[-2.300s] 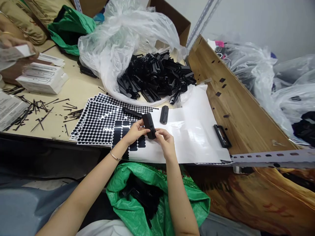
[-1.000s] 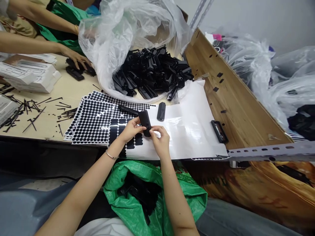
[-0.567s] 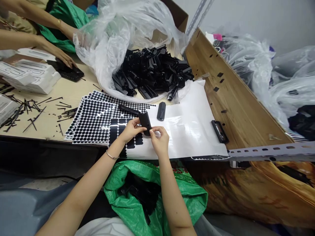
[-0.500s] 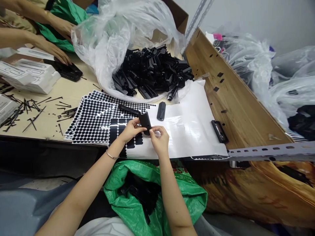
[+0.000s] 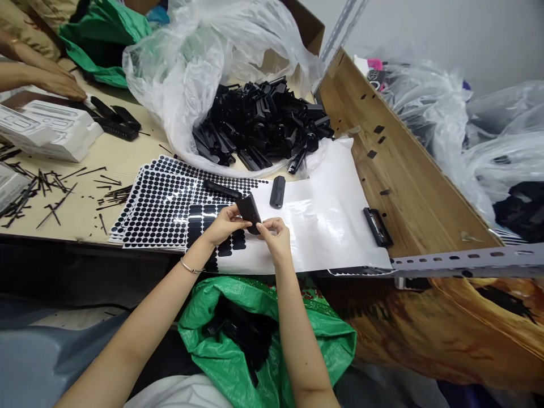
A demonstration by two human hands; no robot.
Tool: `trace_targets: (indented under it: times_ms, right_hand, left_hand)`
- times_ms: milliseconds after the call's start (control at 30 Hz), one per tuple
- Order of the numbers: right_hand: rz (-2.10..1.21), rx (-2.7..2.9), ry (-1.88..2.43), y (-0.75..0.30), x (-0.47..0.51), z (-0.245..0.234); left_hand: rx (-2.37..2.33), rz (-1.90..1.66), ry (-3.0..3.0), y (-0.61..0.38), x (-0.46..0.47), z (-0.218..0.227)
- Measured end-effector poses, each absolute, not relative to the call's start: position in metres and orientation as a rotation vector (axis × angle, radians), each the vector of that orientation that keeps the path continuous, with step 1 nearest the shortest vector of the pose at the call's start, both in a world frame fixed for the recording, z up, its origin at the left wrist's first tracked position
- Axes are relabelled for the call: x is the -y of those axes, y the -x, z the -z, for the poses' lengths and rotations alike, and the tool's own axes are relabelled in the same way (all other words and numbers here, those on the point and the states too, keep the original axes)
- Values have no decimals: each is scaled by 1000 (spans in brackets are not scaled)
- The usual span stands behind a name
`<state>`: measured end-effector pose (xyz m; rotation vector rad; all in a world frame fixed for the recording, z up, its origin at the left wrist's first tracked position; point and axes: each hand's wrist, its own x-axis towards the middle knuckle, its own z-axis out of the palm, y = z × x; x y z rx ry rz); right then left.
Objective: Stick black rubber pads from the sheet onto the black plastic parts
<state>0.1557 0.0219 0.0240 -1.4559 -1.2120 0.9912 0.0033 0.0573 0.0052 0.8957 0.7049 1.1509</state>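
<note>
My left hand (image 5: 222, 223) and my right hand (image 5: 275, 239) both pinch a small black plastic part (image 5: 249, 211), held tilted just above the sticker sheets. The left fingers grip its near left side, the right fingertips press its lower end. Under the hands lies a white backing sheet (image 5: 327, 226) with rows of black oval pads (image 5: 208, 218). Sheets of black round dots (image 5: 159, 201) lie to the left. Two more black parts, a long one (image 5: 221, 190) and a short one (image 5: 278, 191), rest just beyond my hands.
A clear plastic bag (image 5: 187, 73) spills a heap of black parts (image 5: 263, 122) ahead. A green bag (image 5: 293, 340) with black parts sits in my lap. A wooden board (image 5: 408, 187) rises at right. Another person's hand (image 5: 59, 85) works far left by white boxes (image 5: 51, 130) and black pins (image 5: 42, 187).
I have tilted the black part slightly between my fingers. The other person's hands have drawn back to the left, away from the clear bag and the black pieces near it.
</note>
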Motion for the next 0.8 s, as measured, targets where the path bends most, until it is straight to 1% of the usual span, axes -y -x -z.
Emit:
trace_targets:
  times_ms: [133, 300, 367, 533, 633, 700, 800]
  right_hand:
    - [-1043, 1111, 1464, -150, -18, -26]
    - [-982, 1076, 1509, -146, -14, -18]
    - [-899, 1092, 1526, -145, -14, -17]
    - [-524, 1198, 1596, -135, -11, -26]
    - [-362, 1222, 1629, -128, -7, -31]
    - [-320, 1209, 1633, -126, -2, -29]
    - [-393, 1249, 1592, -126, 8, -21]
  left_hand:
    - [-712, -1120, -850, -1, -58, -5]
    - [-711, -1107, -882, -2, -58, -5]
    - [-710, -1111, -901, -2, -58, -6]
    - [-703, -1140, -856, -3, -56, -9]
    - [-686, -1144, -804, -2, -57, -9]
    - [-672, -1153, -737, 1, -58, -8]
    - [-647, -1171, -642, 3, -59, -6]
